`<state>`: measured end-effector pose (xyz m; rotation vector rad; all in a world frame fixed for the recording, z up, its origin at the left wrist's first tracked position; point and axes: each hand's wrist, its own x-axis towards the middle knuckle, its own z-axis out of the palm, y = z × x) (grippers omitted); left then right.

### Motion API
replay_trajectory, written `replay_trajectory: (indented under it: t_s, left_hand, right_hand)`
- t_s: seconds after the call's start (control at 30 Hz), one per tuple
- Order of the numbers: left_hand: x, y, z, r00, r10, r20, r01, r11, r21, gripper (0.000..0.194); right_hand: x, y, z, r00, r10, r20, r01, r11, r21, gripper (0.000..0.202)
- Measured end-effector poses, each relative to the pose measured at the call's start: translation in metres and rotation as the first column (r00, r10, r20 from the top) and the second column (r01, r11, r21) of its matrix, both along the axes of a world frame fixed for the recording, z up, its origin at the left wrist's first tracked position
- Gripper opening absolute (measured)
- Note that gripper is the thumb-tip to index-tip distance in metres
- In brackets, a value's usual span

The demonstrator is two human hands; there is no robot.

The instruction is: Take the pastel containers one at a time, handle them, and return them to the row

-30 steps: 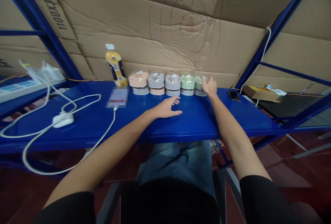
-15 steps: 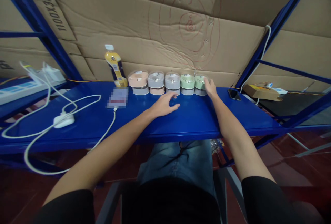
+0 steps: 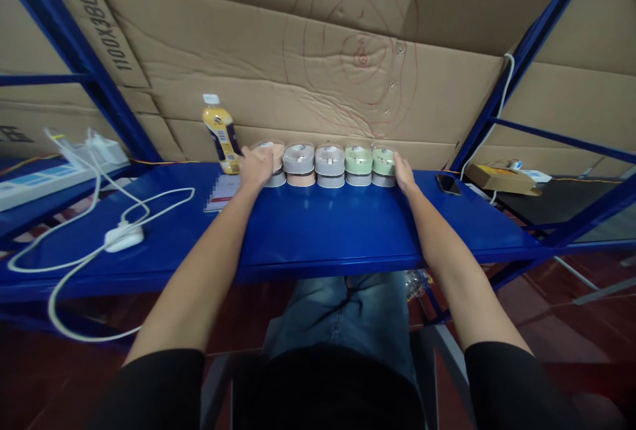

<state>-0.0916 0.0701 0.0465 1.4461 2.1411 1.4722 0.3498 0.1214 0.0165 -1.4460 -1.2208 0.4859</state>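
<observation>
A row of small oval boxes with clear lids stands two high along the back of the blue shelf. At its left end my left hand (image 3: 257,166) lies against a peach box (image 3: 278,154), partly covering it, fingers apart. My right hand (image 3: 404,173) rests flat along the right side of the end green box (image 3: 383,161), fingers stretched. Between them stand two grey boxes (image 3: 299,159) and another green box (image 3: 358,160) in the upper layer. Beneath are grey boxes (image 3: 330,181) and a peach one (image 3: 301,179).
A yellow drink bottle (image 3: 221,133) and a blurred flat item (image 3: 218,193) are beside my left hand. White cables and a charger (image 3: 124,236) lie at left near a power strip (image 3: 44,181). A phone (image 3: 448,183) lies right. Cardboard (image 3: 223,52) walls the back.
My left hand has moved left and away from me, from in front of the middle boxes to the peach box at the left end. My right hand stays at the right end.
</observation>
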Motion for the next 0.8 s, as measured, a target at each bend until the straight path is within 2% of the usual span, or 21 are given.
replay_trajectory:
  t_s: [0.2, 0.47, 0.6, 0.8]
  left_hand:
    - [-0.008, 0.01, -0.014, 0.997, -0.076, -0.013, 0.077, 0.988, 0.135, 0.067]
    - [-0.001, 0.013, -0.025, 0.994, -0.101, -0.046, 0.107, 0.982, 0.159, 0.068]
    - [0.004, 0.009, -0.025, 0.984, -0.135, -0.117, 0.15, 0.98, 0.132, 0.065]
    - [0.004, 0.003, -0.019, 0.97, -0.109, -0.217, 0.129, 0.989, 0.078, 0.053]
  right_hand:
    - [0.001, -0.002, 0.0, 0.999, 0.033, -0.011, -0.033, 0.999, 0.018, 0.065]
    - [0.018, -0.006, 0.002, 1.0, 0.013, 0.005, -0.014, 0.999, 0.041, 0.063]
    - [0.03, -0.006, -0.001, 0.999, 0.023, 0.026, -0.025, 0.998, 0.058, 0.068]
    - [0.032, -0.008, -0.013, 0.998, -0.045, 0.04, 0.044, 0.998, 0.036, 0.076]
